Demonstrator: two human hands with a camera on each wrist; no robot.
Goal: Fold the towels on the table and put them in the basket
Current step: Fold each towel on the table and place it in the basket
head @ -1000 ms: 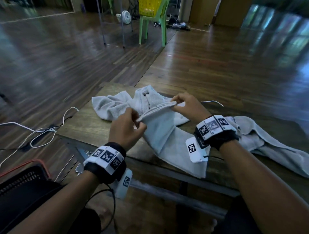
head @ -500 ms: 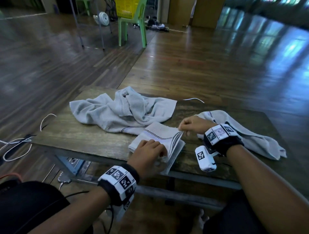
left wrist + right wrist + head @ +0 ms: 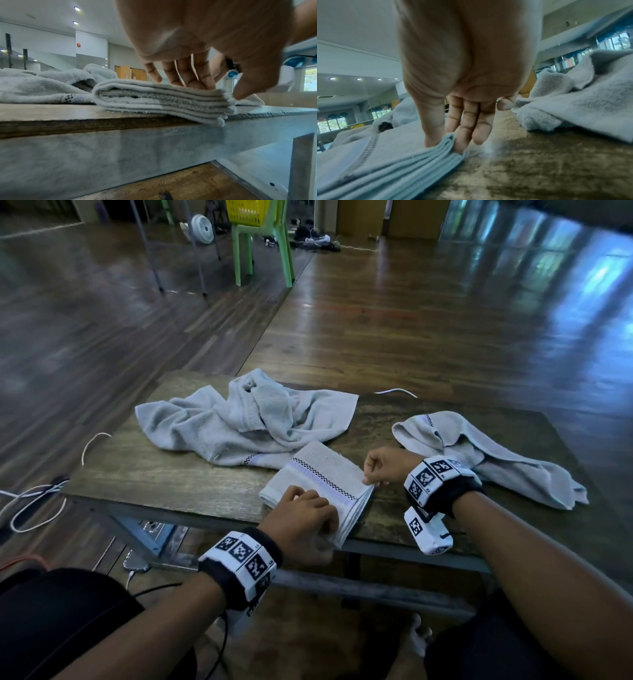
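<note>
a: item one, folded towel. location?

b: near edge of the wooden bench, one corner overhanging the front. grey terry with a checkered band, stacked in several layers.

a: hands on it?

b: left hand lies on the near end, fingers nearly straight and pressing down on the top layer, nothing gripped. right hand is at the right corner, thumb and fingers pinching the layered edges together.

a: handling notes?

b: judged soft, light and limp. layers will likely slide or fan open if lifted by one corner. best taken from both ends, or with a palm under and a palm on top, holding the open edges closed.

a: item two?

b: crumpled towel, unfolded, far left of the bench, touching the folded one's far edge.

a: item three?

b: loose towel, far right, partly doubled over, behind the right wrist.

a: basket?

b: a yellow basket sits on a green chair across the room. cannot tell if it is the target.
</note>
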